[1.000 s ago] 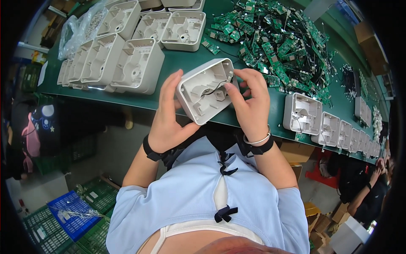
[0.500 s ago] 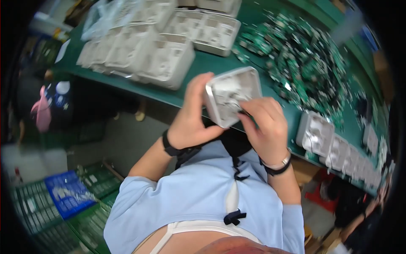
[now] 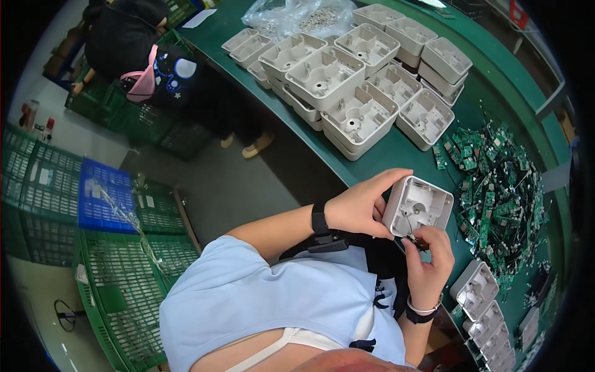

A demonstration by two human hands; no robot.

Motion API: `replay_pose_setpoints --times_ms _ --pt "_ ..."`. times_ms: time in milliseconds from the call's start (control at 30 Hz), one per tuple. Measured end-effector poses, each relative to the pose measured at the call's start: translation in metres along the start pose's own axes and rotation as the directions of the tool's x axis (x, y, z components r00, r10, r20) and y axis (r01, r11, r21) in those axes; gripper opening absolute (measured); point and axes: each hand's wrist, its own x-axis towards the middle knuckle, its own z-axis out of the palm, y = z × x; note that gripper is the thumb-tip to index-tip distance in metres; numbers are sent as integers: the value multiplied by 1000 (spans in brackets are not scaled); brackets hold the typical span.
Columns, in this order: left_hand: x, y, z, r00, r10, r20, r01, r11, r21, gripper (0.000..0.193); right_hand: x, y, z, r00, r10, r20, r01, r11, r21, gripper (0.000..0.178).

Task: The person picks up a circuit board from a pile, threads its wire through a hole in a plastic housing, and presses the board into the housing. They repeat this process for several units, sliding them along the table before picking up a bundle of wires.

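My left hand [image 3: 365,206] grips a white plastic housing [image 3: 404,222] by its left side, thumb near the bottom corner. The housing is an open box with molded posts and a round hole, tilted so its inside faces up. At its near edge my right hand [image 3: 432,263] pinches a small part [image 3: 411,237] from which a thin dark wire runs into the box. The fingers partly cover that part, so its kind is unclear. Just right of the housing lies a large heap of green circuit boards [image 3: 496,204] with dark wires.
Stacked white housings [image 3: 361,118] fill the table's far side, beside a clear plastic bag [image 3: 304,17] of small parts. More housings [image 3: 476,291] line the near right edge. Green crates [image 3: 127,285] and a blue crate [image 3: 105,195] stand left. Another person [image 3: 127,43] bends nearby.
The view has swung left, so the stacks and the other person appear more fully. My left hand still holds the housing; my right fingers have moved from inside it to its near edge.
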Motion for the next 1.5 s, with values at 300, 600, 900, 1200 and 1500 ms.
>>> replay_pose_setpoints --times_ms 300,600,900,1200,1500 --pt "10 -18 -6 999 2 52 6 988 -154 120 -4 2 7 990 -121 74 128 988 -90 22" --pt "6 -13 -1 999 4 47 3 988 -153 123 -14 18 1 997 -73 2 73 994 -80 15" --pt "7 -12 -7 991 -3 130 36 967 -252 120 -3 10 2 998 -60 -5 58 981 -185 21" --pt "18 -5 19 930 -159 330 237 948 -211 123 -38 -1 -21 987 -105 119 142 916 -374 18" --pt "13 19 26 973 75 217 -138 945 296 76 -67 12 -48 991 -127 43 130 835 -535 16"
